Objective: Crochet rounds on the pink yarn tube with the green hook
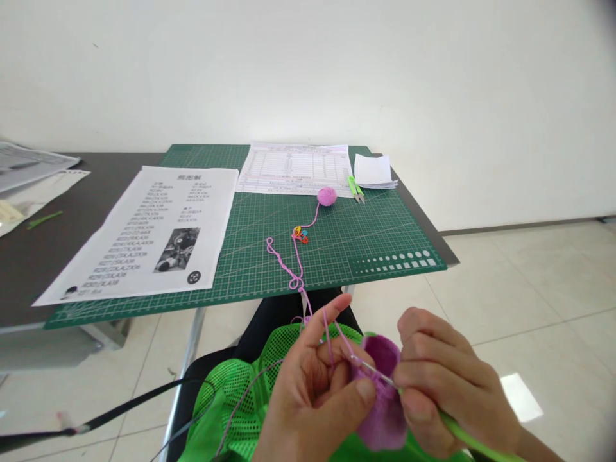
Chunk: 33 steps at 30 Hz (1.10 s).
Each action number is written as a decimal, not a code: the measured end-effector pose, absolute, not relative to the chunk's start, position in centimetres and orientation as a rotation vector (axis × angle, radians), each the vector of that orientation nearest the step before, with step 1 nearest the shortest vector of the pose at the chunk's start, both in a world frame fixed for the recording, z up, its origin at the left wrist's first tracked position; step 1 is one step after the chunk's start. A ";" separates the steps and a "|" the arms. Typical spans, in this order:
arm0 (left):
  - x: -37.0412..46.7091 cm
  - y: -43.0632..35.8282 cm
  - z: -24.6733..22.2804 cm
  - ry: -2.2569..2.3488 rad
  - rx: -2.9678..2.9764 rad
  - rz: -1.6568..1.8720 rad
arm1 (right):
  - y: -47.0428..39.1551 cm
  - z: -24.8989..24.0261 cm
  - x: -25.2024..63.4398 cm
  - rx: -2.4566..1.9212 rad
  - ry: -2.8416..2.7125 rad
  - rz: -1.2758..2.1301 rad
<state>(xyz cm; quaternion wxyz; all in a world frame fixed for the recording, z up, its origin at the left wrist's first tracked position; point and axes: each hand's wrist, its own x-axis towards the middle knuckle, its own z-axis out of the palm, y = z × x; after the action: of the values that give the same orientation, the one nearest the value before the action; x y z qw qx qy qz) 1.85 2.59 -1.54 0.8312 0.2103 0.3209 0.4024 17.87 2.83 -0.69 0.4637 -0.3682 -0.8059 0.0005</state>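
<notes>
A purple crocheted piece (385,420) hangs between my two hands, its round opening facing up. My left hand (320,391) pinches its left edge with the thumb, and pink yarn runs over the raised index finger. My right hand (445,378) is closed round the green handle of a crochet hook (378,372); the metal tip lies at the work's upper edge, by the yarn. From the lap, the yarn (299,256) leads up onto the green mat, past colourful stitch markers (301,235), to a small pink ball (326,196).
On the green cutting mat (385,231) are a printed pattern sheet (144,231), a table form (296,168), green snips (355,190) and white paper slips (373,171). More papers (29,170) lie at the left. A black strap (129,404) crosses the lower left.
</notes>
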 end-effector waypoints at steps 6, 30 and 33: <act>1.8 2.9 -1.3 0.645 0.416 0.783 | 3.2 1.2 18.5 -0.922 -2.070 0.164; 1.6 2.3 -0.4 0.605 0.565 0.702 | 2.3 1.6 18.8 -0.998 -1.926 0.348; 1.6 2.2 0.0 0.593 0.569 0.708 | 2.4 1.8 18.7 -0.974 -1.916 0.274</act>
<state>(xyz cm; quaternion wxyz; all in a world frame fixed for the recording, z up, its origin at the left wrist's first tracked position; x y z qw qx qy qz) 1.58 2.16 -0.02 0.8565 0.2708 0.2824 0.3367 18.72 2.36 1.80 0.4682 -0.3970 -0.7814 0.1117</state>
